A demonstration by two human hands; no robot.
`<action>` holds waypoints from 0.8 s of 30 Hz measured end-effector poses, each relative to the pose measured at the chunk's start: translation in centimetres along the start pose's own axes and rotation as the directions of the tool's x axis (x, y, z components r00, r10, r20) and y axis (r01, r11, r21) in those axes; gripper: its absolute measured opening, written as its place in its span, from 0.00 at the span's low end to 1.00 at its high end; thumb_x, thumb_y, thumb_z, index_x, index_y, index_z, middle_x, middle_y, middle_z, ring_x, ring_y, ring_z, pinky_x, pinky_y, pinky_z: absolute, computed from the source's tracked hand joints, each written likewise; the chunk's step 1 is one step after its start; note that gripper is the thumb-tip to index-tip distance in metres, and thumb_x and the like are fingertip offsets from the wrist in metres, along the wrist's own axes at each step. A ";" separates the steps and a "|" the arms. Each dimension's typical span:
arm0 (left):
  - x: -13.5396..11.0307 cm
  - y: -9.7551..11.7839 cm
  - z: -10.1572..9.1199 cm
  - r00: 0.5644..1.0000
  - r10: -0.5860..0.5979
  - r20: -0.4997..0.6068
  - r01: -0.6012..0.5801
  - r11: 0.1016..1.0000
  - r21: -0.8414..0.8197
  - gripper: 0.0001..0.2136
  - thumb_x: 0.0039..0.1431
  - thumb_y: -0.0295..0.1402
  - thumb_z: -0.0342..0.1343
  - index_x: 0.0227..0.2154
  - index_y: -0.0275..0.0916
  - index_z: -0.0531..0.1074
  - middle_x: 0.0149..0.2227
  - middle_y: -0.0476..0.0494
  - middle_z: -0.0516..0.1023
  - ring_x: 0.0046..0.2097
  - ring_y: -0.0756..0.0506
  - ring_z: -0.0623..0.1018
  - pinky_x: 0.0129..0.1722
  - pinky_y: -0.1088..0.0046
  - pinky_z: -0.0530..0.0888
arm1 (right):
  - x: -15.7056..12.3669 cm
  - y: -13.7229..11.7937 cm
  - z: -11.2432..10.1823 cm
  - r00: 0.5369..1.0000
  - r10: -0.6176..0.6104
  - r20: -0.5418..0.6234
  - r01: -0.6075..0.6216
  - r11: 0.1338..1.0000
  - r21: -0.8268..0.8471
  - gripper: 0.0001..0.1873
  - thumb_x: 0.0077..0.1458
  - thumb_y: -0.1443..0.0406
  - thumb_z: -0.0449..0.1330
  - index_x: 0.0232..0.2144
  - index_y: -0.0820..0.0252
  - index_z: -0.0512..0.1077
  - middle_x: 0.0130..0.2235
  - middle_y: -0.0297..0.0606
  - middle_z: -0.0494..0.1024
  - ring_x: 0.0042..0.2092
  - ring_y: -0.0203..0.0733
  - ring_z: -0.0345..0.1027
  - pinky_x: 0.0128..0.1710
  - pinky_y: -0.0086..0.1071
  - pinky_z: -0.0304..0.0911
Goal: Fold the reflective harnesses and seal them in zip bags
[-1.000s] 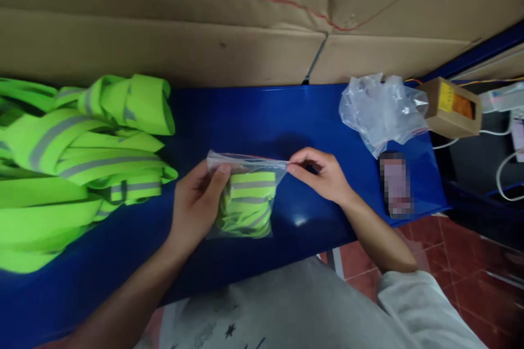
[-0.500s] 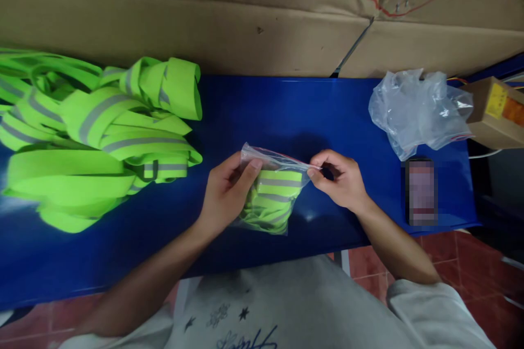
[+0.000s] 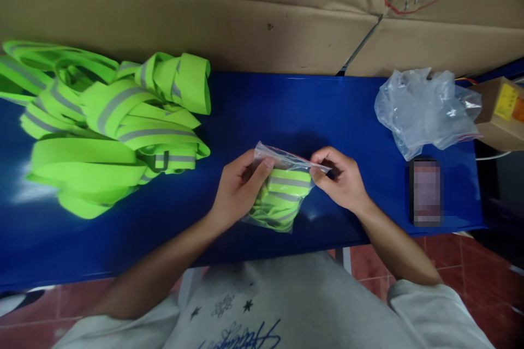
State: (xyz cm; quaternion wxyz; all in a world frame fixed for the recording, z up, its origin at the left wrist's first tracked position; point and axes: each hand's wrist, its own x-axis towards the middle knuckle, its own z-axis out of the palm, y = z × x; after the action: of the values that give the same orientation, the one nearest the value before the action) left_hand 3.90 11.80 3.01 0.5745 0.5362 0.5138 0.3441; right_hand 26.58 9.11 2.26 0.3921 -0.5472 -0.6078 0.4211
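Between my hands is a clear zip-lock bag (image 3: 282, 223) with a red line along its top edge. Inside it lies a folded neon-green reflective strap (image 3: 289, 188) with grey stripes. My left hand (image 3: 239, 185) grips the bag's upper left side, thumb in front and fingers behind. The thumb and fingertips of my right hand (image 3: 339, 177) pinch the top edge near its right end. Whether the seal is closed all along cannot be made out.
On the left of the blue table (image 3: 254, 103) is a heap of neon-green reflective straps (image 3: 123, 114). Crumpled clear bags (image 3: 426, 112) lie at the right, beside a cardboard box (image 3: 501, 112) and above a blurred-out phone (image 3: 426, 191). Brown cardboard (image 3: 196, 27) walls the back.
The view has shifted slightly, so the table things sit further right. My right hand is now a little nearer my left along the bag's top edge, with more of the edge's end showing past its fingers.
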 end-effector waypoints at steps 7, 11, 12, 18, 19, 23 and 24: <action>-0.1 -0.1 0.4 1.000 0.009 0.014 -0.009 1.000 0.010 0.14 0.65 0.45 0.59 0.37 0.39 0.81 0.30 0.48 0.80 0.29 0.50 0.74 0.28 0.77 0.69 | 0.1 -0.5 0.1 0.999 0.035 0.020 -0.036 0.999 0.025 0.02 0.58 0.67 0.61 0.32 0.57 0.71 0.29 0.29 0.74 0.29 0.31 0.65 0.28 0.27 0.58; -0.3 -0.2 0.6 1.000 0.001 0.022 -0.002 1.000 0.017 0.13 0.65 0.44 0.59 0.36 0.39 0.79 0.29 0.49 0.78 0.28 0.51 0.73 0.27 0.78 0.69 | 0.1 -0.6 0.2 0.996 0.088 0.029 -0.090 0.995 0.044 0.03 0.56 0.70 0.60 0.31 0.58 0.71 0.28 0.28 0.72 0.28 0.30 0.63 0.27 0.26 0.57; -0.4 -0.4 0.6 1.000 0.000 0.029 -0.001 1.000 0.012 0.13 0.66 0.44 0.59 0.37 0.39 0.79 0.30 0.49 0.78 0.29 0.51 0.73 0.27 0.78 0.69 | 0.0 -0.6 0.2 0.994 0.099 0.039 -0.101 0.993 0.052 0.02 0.56 0.69 0.61 0.32 0.58 0.71 0.28 0.28 0.72 0.28 0.30 0.63 0.28 0.26 0.57; -0.7 -1.1 0.8 0.996 0.011 0.090 -0.013 1.000 0.026 0.14 0.66 0.44 0.59 0.35 0.37 0.78 0.28 0.50 0.75 0.27 0.53 0.70 0.25 0.79 0.66 | -0.2 -0.6 0.5 0.990 0.130 0.061 -0.133 0.989 0.065 0.02 0.58 0.67 0.60 0.32 0.58 0.70 0.29 0.28 0.72 0.28 0.30 0.63 0.28 0.26 0.57; -0.7 -1.1 0.8 0.996 0.013 0.088 -0.016 0.999 0.030 0.14 0.66 0.44 0.59 0.35 0.37 0.77 0.27 0.50 0.75 0.27 0.53 0.70 0.25 0.80 0.66 | -0.2 -0.6 0.6 0.989 0.132 0.065 -0.137 0.988 0.066 0.02 0.58 0.67 0.61 0.32 0.58 0.70 0.29 0.28 0.72 0.28 0.30 0.63 0.28 0.26 0.57; -0.7 -1.3 1.0 0.994 0.025 0.110 -0.028 0.999 0.026 0.13 0.67 0.43 0.58 0.37 0.37 0.78 0.29 0.50 0.77 0.28 0.53 0.72 0.27 0.80 0.67 | -0.2 -0.6 0.7 0.987 0.141 0.081 -0.147 0.986 0.075 0.02 0.59 0.66 0.62 0.33 0.58 0.71 0.30 0.29 0.73 0.29 0.31 0.64 0.29 0.26 0.58; -0.7 -1.3 1.0 0.993 0.028 0.116 -0.031 0.999 0.025 0.13 0.67 0.43 0.58 0.38 0.37 0.79 0.29 0.50 0.77 0.29 0.53 0.72 0.27 0.80 0.67 | -0.2 -0.6 0.7 0.987 0.143 0.077 -0.149 0.986 0.073 0.03 0.59 0.66 0.61 0.33 0.58 0.71 0.30 0.29 0.73 0.29 0.31 0.64 0.28 0.26 0.58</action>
State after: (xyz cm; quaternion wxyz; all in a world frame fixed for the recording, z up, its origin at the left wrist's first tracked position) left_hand 4.49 10.65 1.74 0.5910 0.5703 0.4762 0.3142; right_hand 25.77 8.79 2.59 0.3594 -0.5590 -0.5626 0.4918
